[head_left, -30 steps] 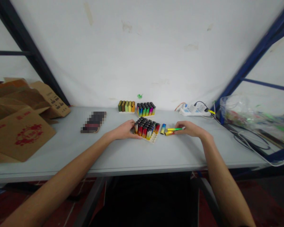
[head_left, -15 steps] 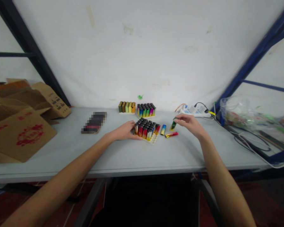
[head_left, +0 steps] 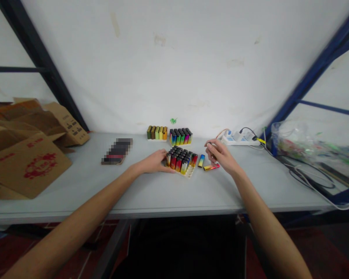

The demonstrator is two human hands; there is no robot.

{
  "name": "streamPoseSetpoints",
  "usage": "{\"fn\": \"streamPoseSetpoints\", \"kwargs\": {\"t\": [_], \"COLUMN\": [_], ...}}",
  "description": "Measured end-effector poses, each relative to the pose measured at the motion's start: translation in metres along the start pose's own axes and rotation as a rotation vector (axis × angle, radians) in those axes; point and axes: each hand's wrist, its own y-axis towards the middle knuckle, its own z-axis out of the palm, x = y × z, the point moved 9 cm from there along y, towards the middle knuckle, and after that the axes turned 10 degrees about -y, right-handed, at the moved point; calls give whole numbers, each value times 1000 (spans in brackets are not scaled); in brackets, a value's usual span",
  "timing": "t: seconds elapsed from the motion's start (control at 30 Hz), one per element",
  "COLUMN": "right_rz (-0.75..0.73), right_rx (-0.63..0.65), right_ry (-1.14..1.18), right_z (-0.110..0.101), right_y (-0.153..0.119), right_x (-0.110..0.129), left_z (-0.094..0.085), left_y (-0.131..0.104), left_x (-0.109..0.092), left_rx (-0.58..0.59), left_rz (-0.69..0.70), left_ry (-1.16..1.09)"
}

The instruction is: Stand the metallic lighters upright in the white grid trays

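My left hand [head_left: 154,161] grips the left side of a white lighter tray [head_left: 190,173], thumb at the front and fingers behind. Upright lighters [head_left: 178,162] with black tops and shiny coloured bodies fill most of it; bare slots show along its right front. Just right of the tray, my right hand [head_left: 220,154] is raised above the table with fingers curled round a lighter, now mostly hidden by the hand. Below and left of it lie a blue-and-yellow lighter [head_left: 201,161] and a red-and-gold lighter [head_left: 211,167].
Against the wall stand a tray of yellow, green and brown lighters [head_left: 157,133] and a tray of multicoloured lighters [head_left: 180,136]. Left are a blurred dark object [head_left: 116,152] and cardboard boxes [head_left: 31,162]. A power strip [head_left: 240,138], cables [head_left: 305,174] and plastic bags [head_left: 293,133] lie right.
My right hand has lifted the green-and-yellow lighter off the table, drawn it slightly left and turned, so the lighter is mostly hidden. My left hand stays on the tray.
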Motion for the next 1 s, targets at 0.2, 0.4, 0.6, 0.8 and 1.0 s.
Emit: {"fn": "streamPoseSetpoints", "kwargs": {"t": [0.2, 0.4, 0.6, 0.8, 1.0], "right_rz": [145, 227, 142, 168, 49], "right_rx": [-42, -68, -40, -51, -7], "right_ry": [45, -13, -176, -179, -83], "right_z": [14, 27, 33, 32, 27], "right_y": [2, 2, 1, 2, 4], "right_x": [-11, -29, -20, -24, -7], "left_z": [-2, -3, -3, -2, 0], "left_y": [0, -1, -1, 0, 0], "left_x": [3, 6, 4, 4, -1], "left_rx": [-43, -61, -55, -32, 11], "left_rz": [-22, -42, -38, -34, 9], "left_ry": [15, -5, 18, 28, 22]}}
